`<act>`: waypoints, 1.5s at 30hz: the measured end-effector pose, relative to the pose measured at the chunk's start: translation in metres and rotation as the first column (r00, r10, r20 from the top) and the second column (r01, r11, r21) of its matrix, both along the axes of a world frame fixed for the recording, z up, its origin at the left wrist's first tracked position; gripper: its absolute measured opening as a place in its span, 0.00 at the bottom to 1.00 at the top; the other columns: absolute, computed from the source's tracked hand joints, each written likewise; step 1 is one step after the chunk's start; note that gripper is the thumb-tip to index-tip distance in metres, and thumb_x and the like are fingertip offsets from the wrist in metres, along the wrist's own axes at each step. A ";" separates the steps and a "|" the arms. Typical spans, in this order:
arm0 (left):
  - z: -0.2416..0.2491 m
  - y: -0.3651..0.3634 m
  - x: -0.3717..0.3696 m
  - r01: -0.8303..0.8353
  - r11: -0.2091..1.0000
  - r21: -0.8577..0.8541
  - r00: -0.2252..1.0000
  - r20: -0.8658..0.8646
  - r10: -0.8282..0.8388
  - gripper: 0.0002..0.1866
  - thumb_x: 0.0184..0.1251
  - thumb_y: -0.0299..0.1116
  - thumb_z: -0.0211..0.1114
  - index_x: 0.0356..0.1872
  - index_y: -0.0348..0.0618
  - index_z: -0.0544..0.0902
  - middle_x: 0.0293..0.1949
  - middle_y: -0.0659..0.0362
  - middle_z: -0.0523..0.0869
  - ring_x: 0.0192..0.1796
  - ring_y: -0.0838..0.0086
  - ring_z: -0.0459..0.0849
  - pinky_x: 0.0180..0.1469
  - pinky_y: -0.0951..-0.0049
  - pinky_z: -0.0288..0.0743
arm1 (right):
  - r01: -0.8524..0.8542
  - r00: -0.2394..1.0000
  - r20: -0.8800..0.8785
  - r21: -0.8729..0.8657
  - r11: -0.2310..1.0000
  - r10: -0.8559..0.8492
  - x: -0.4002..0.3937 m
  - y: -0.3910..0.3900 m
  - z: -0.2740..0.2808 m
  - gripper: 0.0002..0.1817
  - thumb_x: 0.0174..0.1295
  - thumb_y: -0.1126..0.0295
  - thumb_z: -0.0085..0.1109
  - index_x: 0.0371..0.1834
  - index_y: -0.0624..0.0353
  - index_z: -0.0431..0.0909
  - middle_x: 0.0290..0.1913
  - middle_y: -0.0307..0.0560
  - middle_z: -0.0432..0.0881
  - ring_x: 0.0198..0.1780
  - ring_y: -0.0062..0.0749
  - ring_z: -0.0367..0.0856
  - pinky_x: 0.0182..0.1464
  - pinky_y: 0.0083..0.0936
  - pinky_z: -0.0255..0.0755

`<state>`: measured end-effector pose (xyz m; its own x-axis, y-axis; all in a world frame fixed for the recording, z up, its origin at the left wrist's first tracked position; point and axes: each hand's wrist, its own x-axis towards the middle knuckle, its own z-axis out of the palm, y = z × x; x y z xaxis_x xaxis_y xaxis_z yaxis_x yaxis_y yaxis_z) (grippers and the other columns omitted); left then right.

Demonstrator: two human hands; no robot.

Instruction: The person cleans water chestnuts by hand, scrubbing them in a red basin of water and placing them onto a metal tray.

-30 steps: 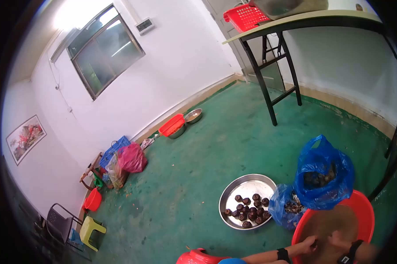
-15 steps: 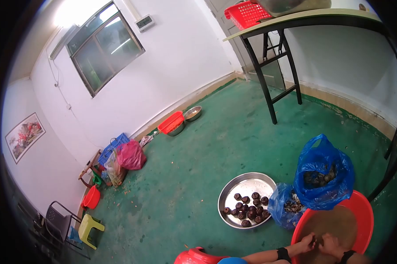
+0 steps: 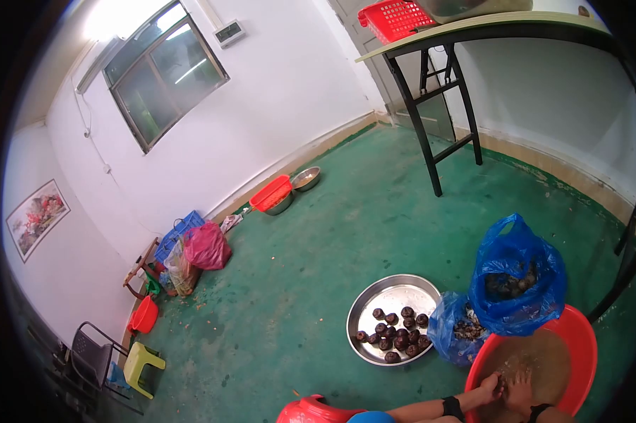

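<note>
My left hand (image 3: 490, 387) is over the near left part of a red basin (image 3: 584, 338) of murky brown water (image 3: 540, 352). Its fingers are closed around a dark water chestnut (image 3: 500, 387), mostly hidden by them. Close beside it, my right hand (image 3: 520, 390) lies with fingers stretched out at the water. Left of the basin, a round metal tray (image 3: 374, 297) holds several dark brown water chestnuts (image 3: 401, 342). Between tray and basin sits a blue bag (image 3: 445, 331) with dark scraps. A larger blue bag (image 3: 519, 310) with dark, lumpy contents rests against the basin's far rim.
A table (image 3: 543, 25) with black legs stands at the far right, bearing a red basket (image 3: 392, 22). A red stool (image 3: 314, 411) is at the near edge. Bags (image 3: 206, 247), a yellow stool (image 3: 143, 366) and a chair (image 3: 92, 358) stand left. Bowls (image 3: 306, 179) sit by the wall.
My right hand has opened from a curled shape, its fingers now extended forward at the water. My left hand stays nearly in place, still closed. The whole view has shifted slightly.
</note>
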<state>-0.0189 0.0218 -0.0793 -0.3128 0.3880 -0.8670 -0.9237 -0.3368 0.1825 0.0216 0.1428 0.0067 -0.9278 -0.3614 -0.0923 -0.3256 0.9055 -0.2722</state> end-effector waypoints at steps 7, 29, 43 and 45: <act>0.001 -0.002 0.004 -0.027 0.999 0.032 0.999 0.020 0.026 0.13 0.60 0.47 0.45 0.27 0.53 0.73 0.23 0.69 0.75 0.26 0.81 0.72 0.25 0.76 0.64 | 0.038 0.998 0.043 -0.067 0.997 -0.035 0.006 0.011 0.030 0.32 0.47 0.58 0.50 0.56 0.62 0.60 0.63 0.66 0.44 0.64 0.54 0.42 0.62 0.52 0.30; 0.036 0.000 0.005 0.156 0.987 -0.049 0.957 -0.242 -0.163 0.17 0.60 0.53 0.43 0.25 0.56 0.73 0.17 0.69 0.69 0.20 0.81 0.64 0.20 0.79 0.54 | -0.010 1.000 -0.009 -0.397 0.918 0.007 -0.011 -0.014 0.055 0.08 0.50 0.68 0.47 0.25 0.62 0.67 0.26 0.55 0.73 0.30 0.52 0.71 0.33 0.42 0.62; 0.080 -0.005 0.006 0.099 0.982 -0.159 0.897 -0.413 -0.157 0.28 0.50 0.68 0.45 0.19 0.52 0.70 0.12 0.68 0.63 0.12 0.81 0.58 0.14 0.80 0.46 | 0.272 0.958 0.118 -0.661 0.699 -0.261 -0.009 -0.023 0.064 0.11 0.54 0.67 0.46 0.23 0.63 0.63 0.19 0.57 0.71 0.24 0.52 0.72 0.27 0.39 0.63; 0.067 -0.007 0.001 0.208 0.970 -0.127 0.887 -0.393 -0.242 0.30 0.46 0.71 0.44 0.16 0.52 0.68 0.12 0.67 0.62 0.10 0.81 0.55 0.12 0.80 0.43 | 0.287 0.955 0.114 -0.601 0.746 -0.275 -0.003 -0.027 0.088 0.11 0.51 0.65 0.49 0.24 0.63 0.65 0.20 0.55 0.73 0.25 0.51 0.73 0.28 0.37 0.65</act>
